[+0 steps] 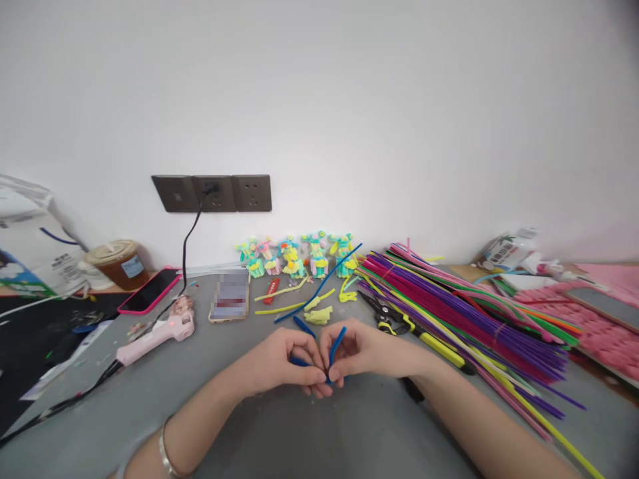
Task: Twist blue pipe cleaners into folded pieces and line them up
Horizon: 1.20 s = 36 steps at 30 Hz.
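Close together over the grey mat, my left hand (294,362) and my right hand (352,349) both pinch a blue pipe cleaner (337,344). It is bent, with ends sticking up on either side; its middle is hidden by my fingers. Just beyond my hands, another blue pipe cleaner (319,289) lies slantwise across a yellow pipe cleaner (287,309). Near these are a bunch of short pale yellow pieces (318,315) and a bent yellow piece (347,293). Against the wall stand several small pastel pipe-cleaner figures (292,258).
On the right lie a large bundle of coloured pipe cleaners (464,313) and yellow-black pliers (424,332). A pink glue gun (157,338) with its cord, a phone (229,296), a pink-edged phone (151,291) and a lidded drink cup (120,264) are on the left.
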Tool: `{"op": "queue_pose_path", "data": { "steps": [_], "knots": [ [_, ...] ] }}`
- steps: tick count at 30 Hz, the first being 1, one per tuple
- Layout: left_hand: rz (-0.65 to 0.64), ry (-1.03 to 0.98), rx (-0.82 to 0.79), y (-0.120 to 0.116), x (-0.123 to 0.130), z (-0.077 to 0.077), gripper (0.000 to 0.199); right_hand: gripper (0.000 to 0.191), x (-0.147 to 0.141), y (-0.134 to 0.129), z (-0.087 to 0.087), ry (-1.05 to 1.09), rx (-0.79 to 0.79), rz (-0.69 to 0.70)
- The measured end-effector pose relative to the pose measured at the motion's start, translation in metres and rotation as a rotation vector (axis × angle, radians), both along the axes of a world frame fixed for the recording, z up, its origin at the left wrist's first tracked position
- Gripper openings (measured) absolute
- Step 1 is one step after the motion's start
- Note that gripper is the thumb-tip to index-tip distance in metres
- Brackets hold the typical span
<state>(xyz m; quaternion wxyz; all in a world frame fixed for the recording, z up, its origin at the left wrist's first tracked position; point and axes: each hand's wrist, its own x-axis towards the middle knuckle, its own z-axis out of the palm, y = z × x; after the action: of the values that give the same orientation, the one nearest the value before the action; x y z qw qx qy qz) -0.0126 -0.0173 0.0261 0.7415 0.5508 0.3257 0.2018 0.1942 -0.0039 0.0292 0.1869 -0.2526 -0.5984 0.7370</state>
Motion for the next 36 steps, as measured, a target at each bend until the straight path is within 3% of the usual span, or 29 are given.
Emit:
{"op": "queue_pose_path", "data": {
  "steps": [5,12,16,26,32,36],
  "knots": [
    [0.183,-0.093,-0.087,-0.002,0.005,0.006,0.027,0.031,-0.005,-0.004,0.005,0.027,0.089,-0.153],
    [0.422,-0.317,-0.308,-0.004,0.011,0.001,0.030,0.022,-0.013,-0.007,0.004,0.031,0.536,-0.477],
    [0.487,-0.329,-0.283,-0.003,0.014,-0.003,0.028,0.022,-0.013,-0.006,0.001,0.035,0.687,-0.544],
    [0.417,-0.162,-0.043,0.001,0.008,-0.007,0.027,0.017,-0.007,-0.004,0.006,0.009,0.814,-0.456],
    [0.234,-0.064,0.095,0.002,0.004,0.000,0.021,0.014,-0.002,-0.004,0.013,-0.008,0.722,-0.333],
    [0.153,-0.008,0.075,0.000,0.003,0.003,0.018,0.016,0.000,-0.004,0.015,-0.031,0.645,-0.289]
  ]
}}
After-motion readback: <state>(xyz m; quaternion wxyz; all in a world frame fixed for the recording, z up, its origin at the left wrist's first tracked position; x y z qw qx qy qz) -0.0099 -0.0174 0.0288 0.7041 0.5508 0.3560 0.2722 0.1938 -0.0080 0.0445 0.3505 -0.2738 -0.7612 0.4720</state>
